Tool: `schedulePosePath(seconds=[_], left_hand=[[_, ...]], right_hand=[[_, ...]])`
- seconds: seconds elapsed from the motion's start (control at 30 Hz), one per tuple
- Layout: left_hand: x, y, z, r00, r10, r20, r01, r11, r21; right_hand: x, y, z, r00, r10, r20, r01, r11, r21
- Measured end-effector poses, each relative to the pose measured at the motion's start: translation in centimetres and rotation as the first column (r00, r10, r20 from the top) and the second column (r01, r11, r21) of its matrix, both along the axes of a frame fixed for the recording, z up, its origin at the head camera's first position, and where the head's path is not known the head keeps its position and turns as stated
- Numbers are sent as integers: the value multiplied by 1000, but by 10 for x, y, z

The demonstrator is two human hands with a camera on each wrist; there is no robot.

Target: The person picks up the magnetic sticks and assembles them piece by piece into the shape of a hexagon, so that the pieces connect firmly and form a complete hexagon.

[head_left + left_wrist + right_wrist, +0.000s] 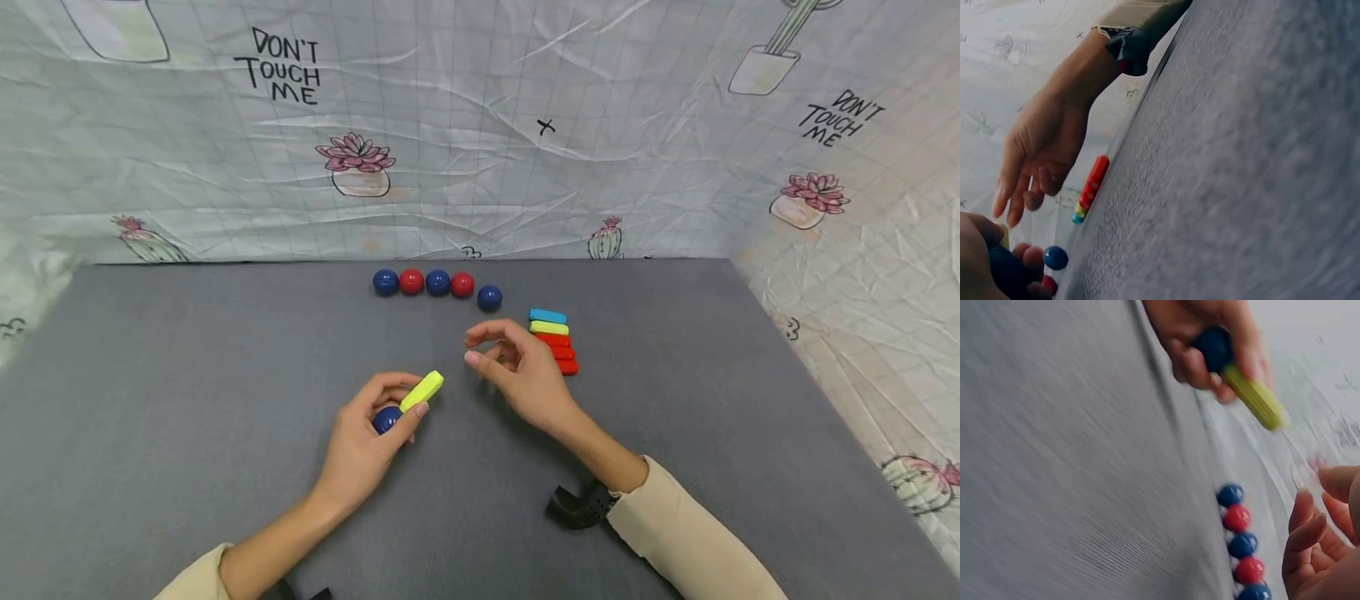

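My left hand (362, 433) holds a dark blue ball (386, 419) in its curled fingers and pinches a short yellow ridged block (422, 390) between thumb and fingers. The yellow block (1259, 403) sticks out past the thumb in the right wrist view, beside the blue ball (1213, 349). To the right, my right hand (528, 379) hovers apart from the left one, its fingers loosely bent with nothing between them. Close behind it lies a column of short blocks: a blue one (547, 316), a yellow one (550, 328) and three red ones (567, 367), partly covered by the hand.
Along the back of the grey table (225, 375), blue and red balls alternate in a row, starting with a blue ball (386, 282) and a red ball (411, 282). The rightmost blue ball (490, 297) sits slightly forward. A patterned cloth (480, 150) hangs behind.
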State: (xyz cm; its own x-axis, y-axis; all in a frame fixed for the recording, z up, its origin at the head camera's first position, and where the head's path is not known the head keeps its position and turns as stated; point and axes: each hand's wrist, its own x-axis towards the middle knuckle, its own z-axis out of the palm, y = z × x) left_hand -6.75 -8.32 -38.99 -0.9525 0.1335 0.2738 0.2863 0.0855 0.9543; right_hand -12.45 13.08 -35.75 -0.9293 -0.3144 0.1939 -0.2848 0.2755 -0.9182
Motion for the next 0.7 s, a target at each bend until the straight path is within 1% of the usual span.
schedulePosePath(seconds=[0.07,0.1,0.2,0.27,0.3,0.33,0.4,0.57,0.7], left_hand=[[-3,-1,1,1000,0,12,0,1000,-8],[-4,-1,1,1000,-1,22,1,1000,-16],[-6,-1,2,998,-5,57,7,1000,-25],[-6,-2,4,998,-5,67,7,999,-35],[-6,-2,6,998,-3,67,6,999,-43],[-7,-3,8,998,-2,66,6,999,-47],[-9,-3,12,998,-2,65,6,998,-62],[-20,-3,19,998,4,64,2,995,-100],[-30,-3,20,997,3,74,5,994,-113]], right_hand=[[-7,5,3,999,-47,18,46,999,11],[-9,5,8,997,-65,35,64,998,23],[-19,6,8,992,-94,90,88,994,68],[-25,3,7,988,-105,112,93,990,102],[-28,2,7,988,-106,113,93,989,114],[-33,2,2,988,-110,109,96,988,119],[-38,0,2,988,-128,91,115,984,133],[-47,-7,0,980,-186,66,180,979,94],[-51,-11,-5,972,-229,59,227,973,40]])
